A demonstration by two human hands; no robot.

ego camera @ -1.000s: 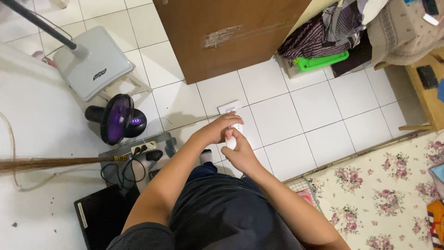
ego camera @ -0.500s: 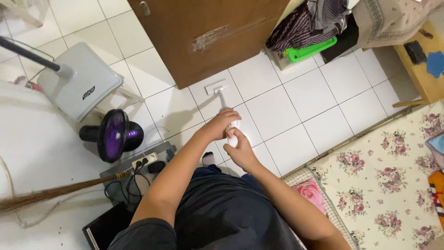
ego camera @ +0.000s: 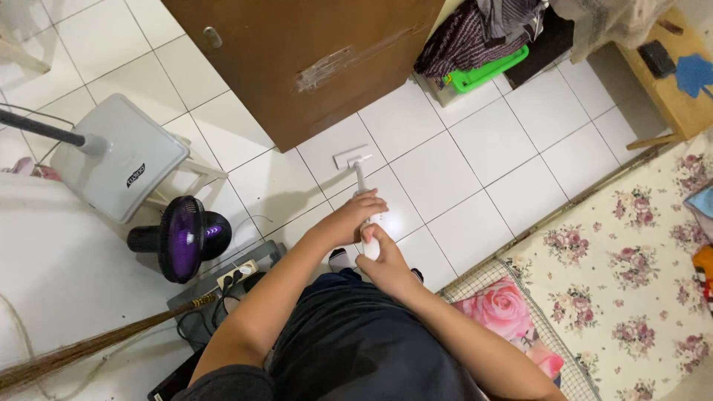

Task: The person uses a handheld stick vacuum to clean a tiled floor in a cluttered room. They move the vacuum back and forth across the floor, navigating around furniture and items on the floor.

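Observation:
Both of my hands grip the handle of a white stick vacuum (ego camera: 362, 180) that stands on the white tiled floor. My left hand (ego camera: 353, 219) wraps the upper part of the handle. My right hand (ego camera: 385, 256) holds it just below, closer to my body. The vacuum's flat white head (ego camera: 350, 157) rests on a tile just in front of the brown wooden door (ego camera: 312, 59).
To the left are a small black and purple fan (ego camera: 182, 238), a grey stand base (ego camera: 119, 167), a power strip (ego camera: 236, 273) with cables and a straw broom (ego camera: 96, 345). A floral mattress (ego camera: 631, 252) lies at right, a green tray (ego camera: 486, 74) with clothes at the back.
The vacuum has stretched further forward, so its tube and head now show beyond my hands. The view has shifted, with the door and floor sliding down and left.

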